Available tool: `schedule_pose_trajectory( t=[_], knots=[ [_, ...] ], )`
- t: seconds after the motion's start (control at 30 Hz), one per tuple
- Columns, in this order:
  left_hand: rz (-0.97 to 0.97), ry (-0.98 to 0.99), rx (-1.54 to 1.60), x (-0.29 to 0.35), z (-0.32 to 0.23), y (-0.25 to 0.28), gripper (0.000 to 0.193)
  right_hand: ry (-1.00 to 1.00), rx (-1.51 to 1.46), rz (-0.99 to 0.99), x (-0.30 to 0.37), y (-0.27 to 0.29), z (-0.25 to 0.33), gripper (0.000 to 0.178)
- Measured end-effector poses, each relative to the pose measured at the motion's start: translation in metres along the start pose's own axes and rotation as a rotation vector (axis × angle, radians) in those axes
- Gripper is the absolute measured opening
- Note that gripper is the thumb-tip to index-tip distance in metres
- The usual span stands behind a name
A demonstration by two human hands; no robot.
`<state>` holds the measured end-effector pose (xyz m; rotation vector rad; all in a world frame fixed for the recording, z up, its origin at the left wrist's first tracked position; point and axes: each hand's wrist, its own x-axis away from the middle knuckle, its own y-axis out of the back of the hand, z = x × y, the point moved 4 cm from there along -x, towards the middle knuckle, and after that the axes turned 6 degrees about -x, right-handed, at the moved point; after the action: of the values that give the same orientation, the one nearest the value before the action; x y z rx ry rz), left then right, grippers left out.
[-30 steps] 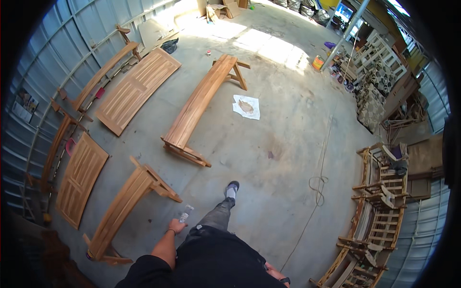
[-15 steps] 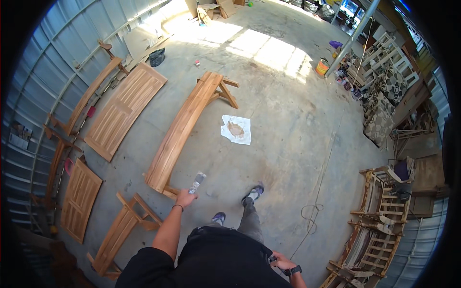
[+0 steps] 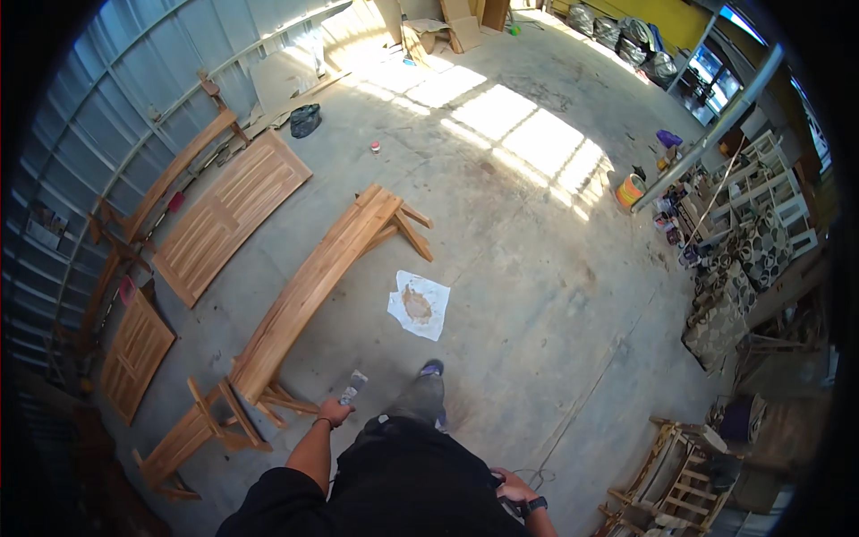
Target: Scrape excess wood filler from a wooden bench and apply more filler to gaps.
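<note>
My left hand [image 3: 335,413] is closed round the handle of a putty knife [image 3: 354,385], its pale, smeared blade pointing forward. Ahead of that hand, a long brown wooden bench [image 3: 313,282] stretches away across the concrete floor. To the bench's right lies a torn white sheet [image 3: 433,302] with a brown heap or stain in its middle. Beside my right hip, my right hand [image 3: 516,489] is curled on something dark that my shirt partly hides; I cannot make out what it is. A dark watch is on that wrist.
Another wooden bench [image 3: 183,445] stands at the near left. Panelled wooden doors [image 3: 234,215] lie or lean by the metal wall. At right are wooden frames [image 3: 684,497], patterned cushions [image 3: 720,327] and a metal post [image 3: 716,130] with an orange-yellow bucket [image 3: 630,190]. A thin cord crosses the floor.
I have stepped forward, so the white sheet and long bench are closer to me. My left hand still carries the putty knife; my right hand stays by my hip.
</note>
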<state>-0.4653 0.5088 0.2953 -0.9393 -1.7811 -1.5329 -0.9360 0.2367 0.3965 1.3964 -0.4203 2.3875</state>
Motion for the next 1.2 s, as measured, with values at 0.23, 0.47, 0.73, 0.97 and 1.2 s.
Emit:
schedule_pose_trajectory(
  t=[0.23,0.47,0.73,0.97,1.2],
  knots=[
    [0.003,0.008,0.039,-0.080,-0.166,-0.015,0.046,0.028,-0.313,0.233,-0.089,0.150,0.093,0.074],
    [-0.146,-0.191,0.182,-0.148,-0.395,0.072,0.049,0.093,-0.001,-0.063,-0.102,0.283,0.278,0.046],
    [-0.227,-0.170,0.368,-0.178,-0.555,0.170,0.051,0.110,0.402,-0.206,-0.209,0.399,0.442,0.047],
    [-0.176,0.185,0.336,-0.176,-0.547,0.135,0.055,0.012,-0.336,0.490,-0.240,0.528,0.551,0.076],
    [-0.127,0.431,0.480,-0.172,-0.581,0.114,0.057,0.135,0.020,0.451,-0.304,0.573,0.677,0.064]
  ],
)
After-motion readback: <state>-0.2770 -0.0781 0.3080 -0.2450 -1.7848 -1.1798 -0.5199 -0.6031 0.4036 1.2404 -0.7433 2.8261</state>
